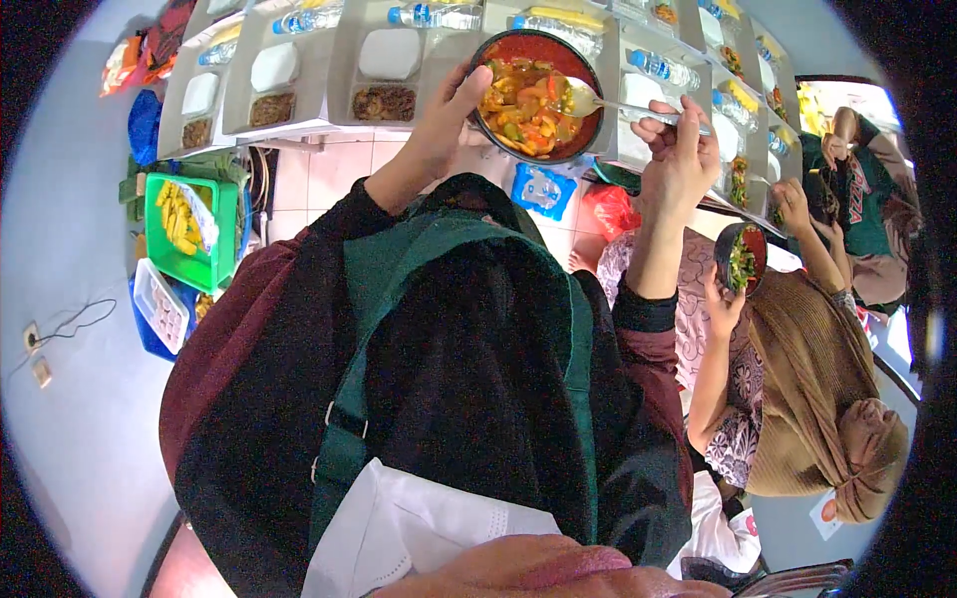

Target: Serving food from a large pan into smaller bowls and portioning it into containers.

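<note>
My left hand (446, 120) holds a dark bowl (535, 96) with a red inside by its left rim, above a row of meal trays. The bowl is full of a mixed vegetable dish in orange sauce. My right hand (681, 149) grips a metal spoon (598, 102) whose scoop rests in the food at the bowl's right side. Both forearms reach up from my dark sleeves and green apron. Below the bowl lie compartment trays (389, 60) with white rice, a dark side dish and water bottles (436, 16).
To my right a person in a brown headscarf holds a smaller bowl (742, 257) of vegetables; another person stands behind. On the tiled floor at left sit a green crate (189, 231) of yellow food and a white tray (159, 304). A blue pack (543, 189) lies under the table.
</note>
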Demonstrator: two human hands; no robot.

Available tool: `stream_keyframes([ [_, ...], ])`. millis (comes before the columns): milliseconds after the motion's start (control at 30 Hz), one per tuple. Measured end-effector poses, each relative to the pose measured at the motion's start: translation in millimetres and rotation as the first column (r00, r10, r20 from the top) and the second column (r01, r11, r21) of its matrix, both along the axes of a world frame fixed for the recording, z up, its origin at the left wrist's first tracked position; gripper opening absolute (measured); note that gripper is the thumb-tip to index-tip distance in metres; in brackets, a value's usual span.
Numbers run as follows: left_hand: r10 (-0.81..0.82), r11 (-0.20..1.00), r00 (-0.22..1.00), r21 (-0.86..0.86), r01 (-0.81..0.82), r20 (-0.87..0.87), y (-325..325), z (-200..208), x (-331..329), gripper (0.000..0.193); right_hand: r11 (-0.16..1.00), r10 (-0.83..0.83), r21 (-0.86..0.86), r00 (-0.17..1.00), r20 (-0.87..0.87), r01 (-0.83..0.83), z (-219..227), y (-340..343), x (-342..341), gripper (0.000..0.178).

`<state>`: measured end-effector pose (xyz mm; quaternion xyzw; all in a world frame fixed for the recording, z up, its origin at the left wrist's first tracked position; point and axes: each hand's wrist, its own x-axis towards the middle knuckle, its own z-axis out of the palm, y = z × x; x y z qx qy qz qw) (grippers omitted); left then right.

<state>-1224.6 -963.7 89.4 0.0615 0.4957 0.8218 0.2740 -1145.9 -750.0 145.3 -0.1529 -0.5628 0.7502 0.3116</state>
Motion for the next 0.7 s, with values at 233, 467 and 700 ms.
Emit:
stream_keyframes([
  [233,0.026,0.999,0.999,0.021,-0.027,0.048,2.3,1.7,-2.1,0.054,1.000,-0.017,-0.007,1.000,0.007,0.017,-4.5,8.5,-8.9,0.023],
  [467,0.087,0.994,0.996,0.058,-0.088,0.017,13.1,-18.4,-10.4,0.051,0.997,-0.033,-0.070,0.999,0.008,0.034,-29.6,18.9,-20.0,0.019],
  [700,0.166,0.985,0.986,-0.042,-0.166,-0.007,7.7,-38.8,-12.3,0.053,0.988,-0.088,-0.128,0.996,0.005,0.088,-43.4,34.4,-22.5,0.019],
])
